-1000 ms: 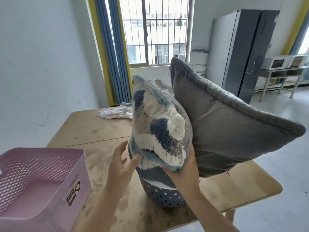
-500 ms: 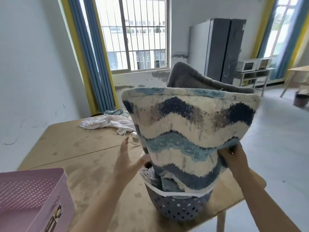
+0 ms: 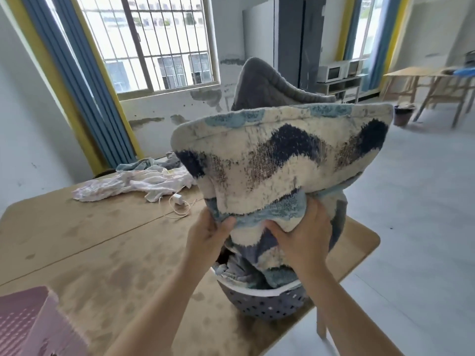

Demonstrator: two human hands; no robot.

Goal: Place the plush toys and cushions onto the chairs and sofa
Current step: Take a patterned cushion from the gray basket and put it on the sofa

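A tufted cushion with blue, navy and cream waves (image 3: 282, 160) stands upright in front of me, its lower part still inside a purple perforated basket (image 3: 264, 303) on the wooden table (image 3: 84, 240). My left hand (image 3: 208, 235) grips its lower left side. My right hand (image 3: 300, 237) grips its lower middle, fingers sunk into the pile. Behind it a grey cushion (image 3: 267, 88) sticks up, mostly hidden. No chair or sofa seat shows clearly.
A pink plastic basket (image 3: 30, 322) sits at the bottom left corner. Crumpled white and blue cloth (image 3: 138, 178) and a white charger with cable (image 3: 177, 201) lie on the table's far side. A grey cabinet (image 3: 285, 39), microwaves and wooden tables (image 3: 431, 83) stand beyond open floor at right.
My right hand moved from the cushion's right edge to its lower middle, and my left hand closed on its lower left side. The cushion rose a little; the view shifted right.
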